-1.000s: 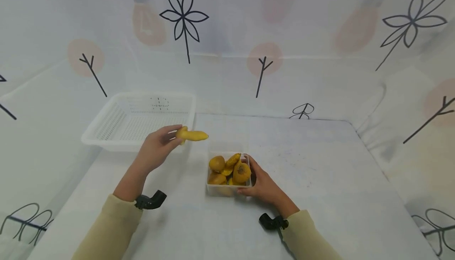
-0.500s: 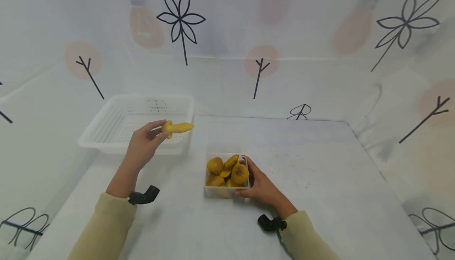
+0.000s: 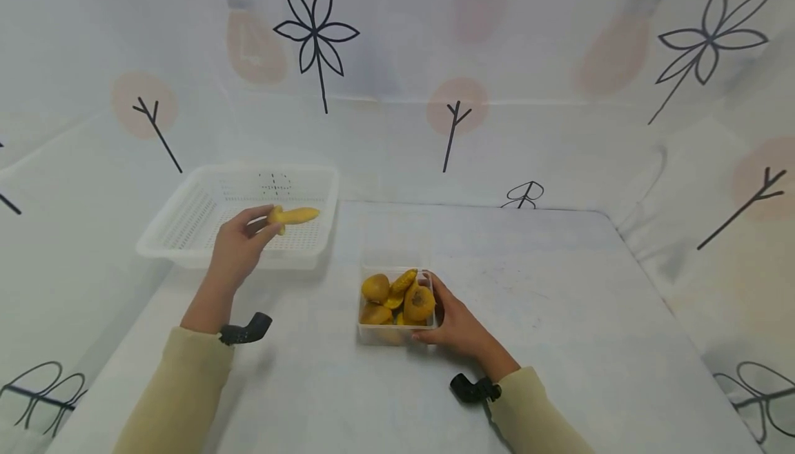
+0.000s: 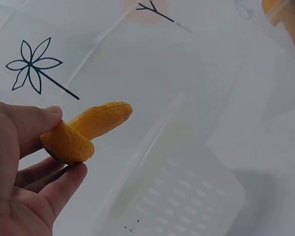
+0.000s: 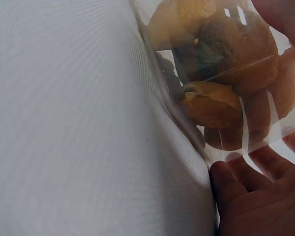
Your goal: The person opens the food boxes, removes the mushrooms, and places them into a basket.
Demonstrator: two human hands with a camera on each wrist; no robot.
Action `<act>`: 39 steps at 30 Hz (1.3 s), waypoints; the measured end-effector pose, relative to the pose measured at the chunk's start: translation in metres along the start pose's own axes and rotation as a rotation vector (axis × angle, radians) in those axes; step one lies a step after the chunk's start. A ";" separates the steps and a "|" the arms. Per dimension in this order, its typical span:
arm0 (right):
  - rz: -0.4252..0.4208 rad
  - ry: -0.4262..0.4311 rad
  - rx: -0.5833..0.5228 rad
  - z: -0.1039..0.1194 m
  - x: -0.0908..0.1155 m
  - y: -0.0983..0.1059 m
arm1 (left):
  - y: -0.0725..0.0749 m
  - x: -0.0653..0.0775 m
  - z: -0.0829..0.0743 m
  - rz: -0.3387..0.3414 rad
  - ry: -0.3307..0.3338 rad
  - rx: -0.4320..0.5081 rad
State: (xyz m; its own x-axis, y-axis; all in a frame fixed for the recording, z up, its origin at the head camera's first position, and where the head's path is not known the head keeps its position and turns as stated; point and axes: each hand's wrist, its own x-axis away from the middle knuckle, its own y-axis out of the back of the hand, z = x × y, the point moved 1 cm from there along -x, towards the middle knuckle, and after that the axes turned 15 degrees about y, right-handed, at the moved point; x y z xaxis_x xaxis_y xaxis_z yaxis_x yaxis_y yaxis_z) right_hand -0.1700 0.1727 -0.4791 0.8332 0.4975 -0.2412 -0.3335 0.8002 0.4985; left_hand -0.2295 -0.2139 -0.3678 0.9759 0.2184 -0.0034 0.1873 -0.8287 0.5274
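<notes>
My left hand [image 3: 238, 243] pinches a yellow mushroom [image 3: 299, 216] by its cap, over the white perforated basket [image 3: 186, 255]. The stem points right, away from the fingers. Up close in the left wrist view, thumb and fingertips hold the cap [image 4: 69, 143] from both sides. My right hand [image 3: 459, 326] grips the right side of a small clear plastic box [image 3: 371, 336]. Several yellow-brown mushrooms [image 3: 375, 288] lie heaped inside it. In the right wrist view the fingers [image 5: 255, 172] lie along the clear wall, with mushrooms [image 5: 211, 104] showing through.
A faint clear lid [image 3: 395, 241] extends behind the box. The basket stands at the back left of the white table [image 3: 559, 330], near the printed backdrop [image 3: 385, 143]. A black camera mount [image 3: 245, 332] sits on the left wrist, another mount [image 3: 475, 390] on the right.
My left hand has carried the mushroom to the left and slightly back, from the basket's right edge to over its inside. The right hand stays on the box.
</notes>
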 end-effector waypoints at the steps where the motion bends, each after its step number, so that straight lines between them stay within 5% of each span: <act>1: 0.000 -0.001 0.000 0.000 0.000 0.000 | 0.000 -0.001 0.001 -0.007 0.004 -0.003; 11: 0.009 -0.041 -0.008 0.001 0.000 0.000 | 0.004 -0.009 0.007 -0.057 0.094 -0.044; 39: 0.010 -0.054 0.011 0.003 0.001 0.000 | 0.010 -0.037 0.020 -0.094 0.109 -0.231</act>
State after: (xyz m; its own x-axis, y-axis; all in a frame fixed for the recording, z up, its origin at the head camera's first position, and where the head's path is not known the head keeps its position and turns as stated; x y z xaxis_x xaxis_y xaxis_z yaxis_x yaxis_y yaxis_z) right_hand -0.1678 0.1723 -0.4773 0.8525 0.4865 -0.1913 -0.3374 0.7915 0.5095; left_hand -0.2618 -0.2403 -0.3792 0.9352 0.3535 0.0234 0.2336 -0.6651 0.7093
